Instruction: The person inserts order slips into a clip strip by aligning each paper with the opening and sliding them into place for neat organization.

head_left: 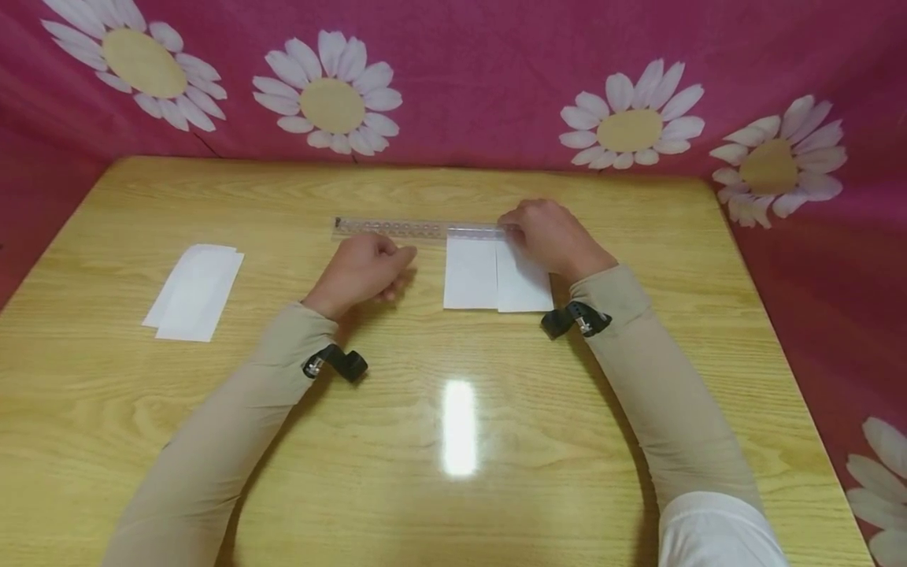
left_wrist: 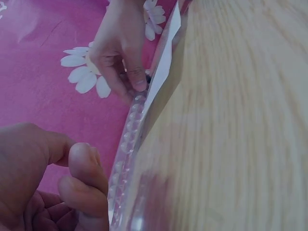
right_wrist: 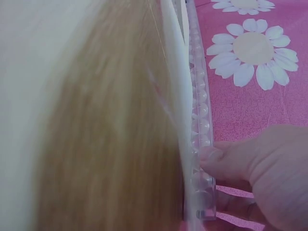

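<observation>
Biggest thing first: a pink daisy-print cloth behind the table, which takes up most of the view. On the table, just right of the middle, two white sheets lie side by side, edges pretty much meeting. Over on the left, well apart, there's a small pile of white slips, slightly fanned; my guess is they're parked there so they don't crowd the hands.

Right hand is pinching the end of the ruler, thumb on one side, probably to hold it steady along the sheets. Left hand has nothing in it, just loosely curled right beside the ruler. The clear plastic ruler runs along the sheets' far edge, maybe as something straight to line them up against.

Hard to make out: the right hand covers the far corner of one sheet and the ruler's end in the head view. Markings are unreadable, slip count's anyone's guess, and the right wrist view is smeary.
</observation>
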`<action>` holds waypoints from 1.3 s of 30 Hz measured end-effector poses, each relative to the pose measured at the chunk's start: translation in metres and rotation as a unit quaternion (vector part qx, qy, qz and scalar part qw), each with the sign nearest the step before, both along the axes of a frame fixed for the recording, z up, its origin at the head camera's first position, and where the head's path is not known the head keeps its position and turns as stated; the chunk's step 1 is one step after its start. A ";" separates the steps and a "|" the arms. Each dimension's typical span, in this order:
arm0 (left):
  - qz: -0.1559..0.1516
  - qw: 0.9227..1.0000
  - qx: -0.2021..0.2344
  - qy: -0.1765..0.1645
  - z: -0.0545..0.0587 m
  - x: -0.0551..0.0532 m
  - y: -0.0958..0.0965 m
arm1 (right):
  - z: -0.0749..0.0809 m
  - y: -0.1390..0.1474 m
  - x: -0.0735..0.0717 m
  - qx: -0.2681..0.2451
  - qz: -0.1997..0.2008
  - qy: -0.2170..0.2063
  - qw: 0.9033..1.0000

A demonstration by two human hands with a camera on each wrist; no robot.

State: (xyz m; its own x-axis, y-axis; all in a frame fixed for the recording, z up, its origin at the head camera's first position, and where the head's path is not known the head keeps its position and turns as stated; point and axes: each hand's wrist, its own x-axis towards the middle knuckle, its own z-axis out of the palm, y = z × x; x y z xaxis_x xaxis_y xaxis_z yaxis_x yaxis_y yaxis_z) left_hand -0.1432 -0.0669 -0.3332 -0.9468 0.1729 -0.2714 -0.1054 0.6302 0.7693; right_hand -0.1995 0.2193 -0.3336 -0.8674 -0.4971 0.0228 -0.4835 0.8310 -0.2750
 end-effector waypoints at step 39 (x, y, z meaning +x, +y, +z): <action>0.072 0.995 0.027 0.062 0.040 -0.005 -0.080 | 0.001 -0.003 0.002 0.006 -0.006 0.005 1.000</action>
